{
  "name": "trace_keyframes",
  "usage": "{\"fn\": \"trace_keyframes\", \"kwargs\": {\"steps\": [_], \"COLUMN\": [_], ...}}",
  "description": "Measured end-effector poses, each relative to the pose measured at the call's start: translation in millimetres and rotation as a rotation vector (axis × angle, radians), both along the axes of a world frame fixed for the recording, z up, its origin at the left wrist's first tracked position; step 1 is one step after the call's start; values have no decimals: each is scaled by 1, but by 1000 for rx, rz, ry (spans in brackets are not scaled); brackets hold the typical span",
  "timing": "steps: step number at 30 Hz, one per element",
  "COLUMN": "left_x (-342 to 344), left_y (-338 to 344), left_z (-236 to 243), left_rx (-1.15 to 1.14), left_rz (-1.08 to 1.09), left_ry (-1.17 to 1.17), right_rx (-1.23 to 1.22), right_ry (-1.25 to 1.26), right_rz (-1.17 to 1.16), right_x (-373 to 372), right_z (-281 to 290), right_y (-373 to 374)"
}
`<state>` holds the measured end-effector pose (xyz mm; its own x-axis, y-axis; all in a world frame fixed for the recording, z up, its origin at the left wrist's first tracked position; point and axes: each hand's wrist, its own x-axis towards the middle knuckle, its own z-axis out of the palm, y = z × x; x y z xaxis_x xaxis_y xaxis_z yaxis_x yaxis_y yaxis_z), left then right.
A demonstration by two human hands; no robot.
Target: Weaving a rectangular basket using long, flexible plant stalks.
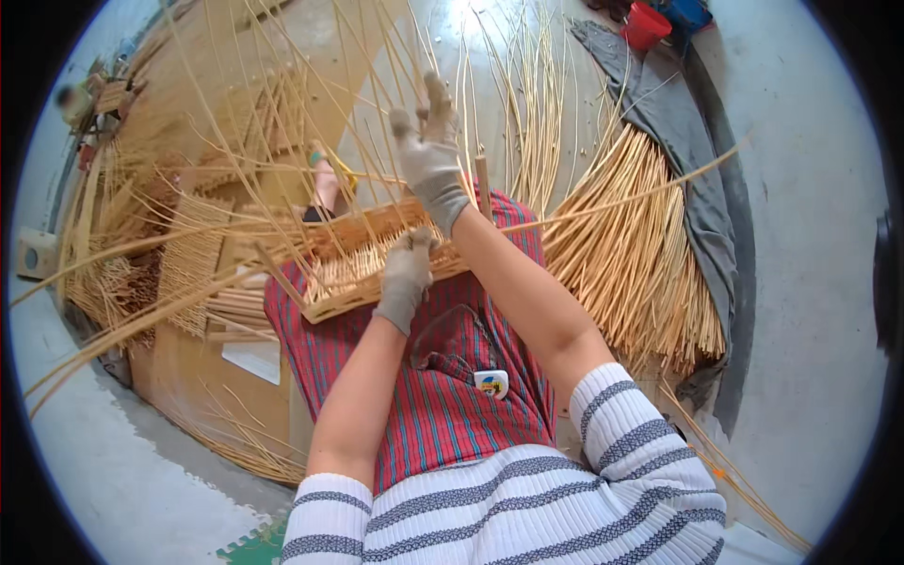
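Observation:
A half-woven wicker basket (353,266) lies across my lap, on a red striped apron (443,424). Long pale canes rise from its far side, and others run out to the left and right. My left hand (407,271), in a grey-white work glove, is closed on the basket's near wall, its fingertips partly hidden. Over the basket's right end my right hand (433,165) is raised, gloved too, with fingers stretched upward and apart among the upright canes. I see nothing held in it. A short wooden post (483,184) stands beside the right wrist.
A large bundle of cut canes (631,264) lies at the right on a dark grey cloth (702,217). Woven wicker panels (193,245) and loose sticks lie at the left. More canes (537,113) spread over the floor ahead. A red bucket (646,25) stands at the far right.

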<state>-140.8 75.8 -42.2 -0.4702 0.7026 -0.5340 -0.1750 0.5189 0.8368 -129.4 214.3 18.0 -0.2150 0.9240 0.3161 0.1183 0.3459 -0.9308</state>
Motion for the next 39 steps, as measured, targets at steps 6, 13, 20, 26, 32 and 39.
{"fn": "trace_keyframes", "kwargs": {"steps": [6, 13, 20, 26, 32, 39], "left_x": [3, -3, -10, -16, -19, 18], "left_y": [4, -9, 14, -2, -10, -47], "left_z": [-33, -10, 5, -13, 11, 27], "left_rx": [66, 109, 46, 295, 324, 327], "left_rz": [97, 97, -21, 2, 15, -668], "left_ry": [-82, -144, 530, 333, -12, 1613], "right_rx": [55, -224, -505, -489, -739, -355], "right_ry": [323, 774, 964, 822, 817, -532], "right_rz": [143, -42, 90, 18, 155, 384], "right_x": [78, 154, 143, 114, 198, 174], "right_z": [-15, -64, -4, 24, -13, 49], "right_y": [-36, -64, -61, -153, -68, -94]}}
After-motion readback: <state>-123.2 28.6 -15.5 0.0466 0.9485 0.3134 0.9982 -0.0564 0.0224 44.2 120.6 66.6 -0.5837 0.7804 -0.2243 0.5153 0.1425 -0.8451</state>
